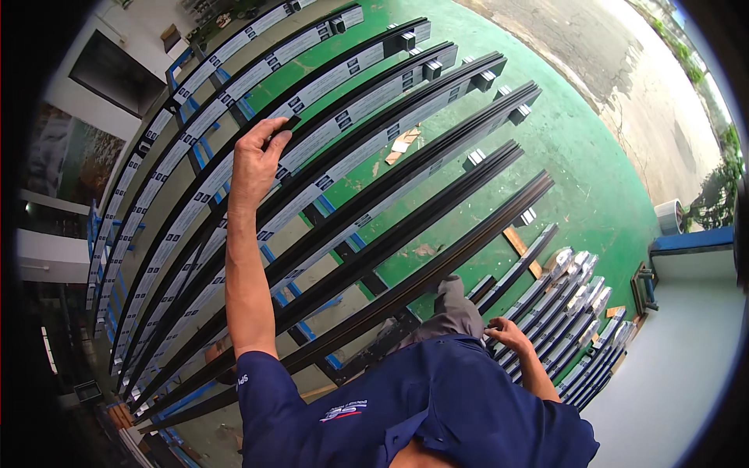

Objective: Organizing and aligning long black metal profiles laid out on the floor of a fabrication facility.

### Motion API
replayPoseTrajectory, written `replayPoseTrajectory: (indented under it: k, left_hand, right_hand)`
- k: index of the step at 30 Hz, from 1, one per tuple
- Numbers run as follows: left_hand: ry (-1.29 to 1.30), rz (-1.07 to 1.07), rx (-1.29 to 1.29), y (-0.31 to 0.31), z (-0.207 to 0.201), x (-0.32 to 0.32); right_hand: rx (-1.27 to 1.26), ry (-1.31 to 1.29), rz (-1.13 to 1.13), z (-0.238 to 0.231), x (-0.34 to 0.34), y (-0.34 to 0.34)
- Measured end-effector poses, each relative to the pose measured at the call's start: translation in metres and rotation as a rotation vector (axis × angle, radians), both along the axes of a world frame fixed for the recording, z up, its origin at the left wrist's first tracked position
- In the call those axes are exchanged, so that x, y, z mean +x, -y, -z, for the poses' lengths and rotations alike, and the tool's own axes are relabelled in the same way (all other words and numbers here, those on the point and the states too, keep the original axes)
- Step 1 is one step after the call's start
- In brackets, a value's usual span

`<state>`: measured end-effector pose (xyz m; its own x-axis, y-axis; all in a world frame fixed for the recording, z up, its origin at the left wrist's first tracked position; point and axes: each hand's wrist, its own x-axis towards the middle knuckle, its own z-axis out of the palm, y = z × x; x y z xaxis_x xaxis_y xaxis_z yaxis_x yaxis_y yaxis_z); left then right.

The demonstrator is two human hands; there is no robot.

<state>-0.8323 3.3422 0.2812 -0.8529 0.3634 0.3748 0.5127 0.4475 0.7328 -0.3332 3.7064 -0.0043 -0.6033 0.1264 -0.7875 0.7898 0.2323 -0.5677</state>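
My left hand (pixel 259 152) is stretched out over the long bars, its thumb and fingers pinching a small black block (pixel 291 123). Just beneath it runs a long black profile (pixel 331 76) with pale protective film along its side. My right hand (pixel 511 337) hangs low by my right hip, its fingers curled; whether anything small is in them I cannot make out. Close beyond that hand lie several shorter, film-wrapped dark bars (pixel 538 300).
Several more long black profiles (pixel 468 168) lie side by side across blue supports (pixel 303 331). Small clamp-like blocks sit near some ends. The floor (pixel 593 179) is green, with a cardboard scrap (pixel 403 143) on it. A pale wall (pixel 663 335) stands at right.
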Motion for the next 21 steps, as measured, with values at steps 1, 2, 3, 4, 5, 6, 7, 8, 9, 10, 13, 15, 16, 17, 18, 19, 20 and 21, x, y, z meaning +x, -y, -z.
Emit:
replayPoseTrajectory:
  k: [1,2,3,4,5,6,7,8,9,10,13,15,16,17,18,19,20,21]
  left_hand:
    - [0.051,-0.002,-0.027,-0.013,0.003,-0.011]
    - [0.057,0.013,-0.006,-0.026,0.006,-0.023]
    - [0.053,0.002,-0.013,-0.040,0.008,-0.036]
    - [0.092,-0.026,-0.025,-0.057,0.011,-0.051]
    - [0.133,-0.050,-0.036,-0.074,0.014,-0.067]
    - [0.120,-0.054,-0.025,-0.090,0.020,-0.087]
    - [0.152,-0.020,-0.016,-0.113,0.018,-0.109]
    - [0.166,-0.009,0.006,-0.136,0.013,-0.127]
    - [0.178,0.008,0.042,-0.166,0.013,-0.146]
    - [0.171,0.028,0.042,-0.197,0.017,-0.163]
    - [0.147,0.112,0.029,-0.296,0.039,-0.210]
    - [0.083,0.169,-0.051,-0.340,0.058,-0.238]
    - [0.111,0.193,-0.049,-0.360,0.067,-0.249]
    - [0.142,0.222,-0.043,-0.380,0.076,-0.261]
    - [0.156,0.230,-0.012,-0.396,0.088,-0.275]
    - [0.171,0.239,0.019,-0.409,0.100,-0.287]
    - [0.167,0.218,0.032,-0.417,0.109,-0.298]
    - [0.172,0.205,0.035,-0.422,0.118,-0.307]
  right_hand:
    - [-0.008,0.097,-0.064,0.003,-0.017,-0.027]
    - [-0.021,0.049,-0.221,-0.020,-0.052,-0.052]
    - [-0.038,0.000,-0.380,-0.055,-0.098,-0.080]
    - [-0.199,-0.056,-0.270,-0.083,-0.146,-0.105]
    - [-0.360,-0.108,-0.153,-0.112,-0.195,-0.127]
    - [-0.414,-0.310,-0.095,-0.134,-0.244,-0.145]
    - [-0.409,-0.483,-0.046,-0.151,-0.291,-0.168]
    - [-0.334,-0.631,-0.036,-0.164,-0.343,-0.183]
    - [-0.238,-0.743,-0.046,-0.166,-0.394,-0.204]
    - [-0.174,-0.847,-0.041,-0.171,-0.445,-0.216]
    - [-0.304,-0.909,-0.040,-0.177,-0.571,-0.236]
    - [-0.516,-0.875,-0.057,-0.177,-0.637,-0.225]
    - [-0.498,-0.872,-0.102,-0.177,-0.664,-0.222]
    - [-0.476,-0.868,-0.144,-0.174,-0.688,-0.225]
    - [-0.486,-0.851,-0.125,-0.168,-0.711,-0.233]
    - [-0.496,-0.834,-0.106,-0.160,-0.732,-0.240]
    - [-0.644,-0.840,-0.048,-0.152,-0.750,-0.243]
    - [-0.717,-0.799,0.025,-0.144,-0.762,-0.249]
